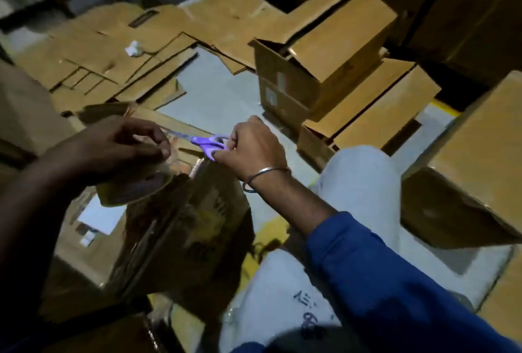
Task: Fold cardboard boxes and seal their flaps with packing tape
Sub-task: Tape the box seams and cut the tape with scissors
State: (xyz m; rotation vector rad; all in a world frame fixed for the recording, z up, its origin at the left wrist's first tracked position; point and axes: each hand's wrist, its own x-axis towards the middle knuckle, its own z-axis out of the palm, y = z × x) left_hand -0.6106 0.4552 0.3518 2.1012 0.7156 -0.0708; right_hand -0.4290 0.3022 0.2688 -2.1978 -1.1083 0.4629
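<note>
My right hand [248, 145] grips the purple scissors [207, 143] by their handles, blades pointing left toward my left hand [127, 145], whose fingers curl around the roll of packing tape [135, 186] — thumb and fingertips seem to pinch its loose end, though blur hides the detail. Both hands hover over the dark cardboard box [183, 228] standing in front of me, with flattened cardboard [93, 61] and open-flapped boxes [324, 64] on the grey floor [223, 95] beyond.

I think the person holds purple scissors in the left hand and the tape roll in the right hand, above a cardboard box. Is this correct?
Not quite: the hands are swapped. In the head view the right hand grips the purple scissors, and the left hand holds the tape roll. Both are above the cardboard box.
</note>
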